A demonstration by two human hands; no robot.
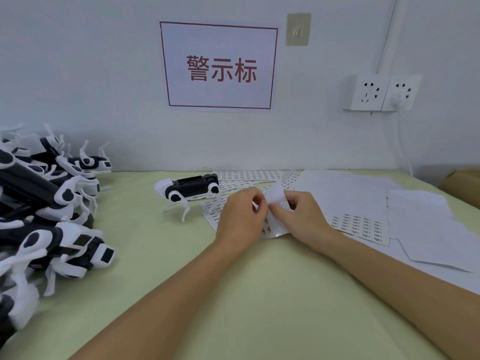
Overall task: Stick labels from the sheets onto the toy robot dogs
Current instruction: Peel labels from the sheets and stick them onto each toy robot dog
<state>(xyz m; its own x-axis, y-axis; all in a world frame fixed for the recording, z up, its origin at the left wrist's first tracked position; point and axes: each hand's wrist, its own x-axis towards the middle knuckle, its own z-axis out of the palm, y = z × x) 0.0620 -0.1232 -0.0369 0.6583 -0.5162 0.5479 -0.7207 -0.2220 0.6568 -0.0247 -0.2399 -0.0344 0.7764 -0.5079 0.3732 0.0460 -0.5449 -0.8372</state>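
Left hand (240, 216) and right hand (298, 216) meet fingertip to fingertip, both pinching a curled label sheet (275, 201) lifted off the table (259, 294). Toy robot dog (192, 189) stands at 10 o'clock, close by. Dog pile (46, 209) at 9 o'clock. Spare sheets (358, 198) at 2 o'clock.

- The light is soft and even, bright enough overall, with a cool bluish cast on the wall (78, 61).
- Shadows are faint: a dim band lies where the wall meets the desk (161, 268), and soft grey patches sit under the forearms.
- No strong glare shows; the white paper sheets (428, 229) look pale and washed out.
- The pile of toy robot dogs (44, 216) at the left edge is smeared and stretched by wide-angle distortion.
- The red-framed sign (220, 67) reads clearly, though its frame is skewed.
- Print on the label sheets (361, 226) is too small and soft to read.
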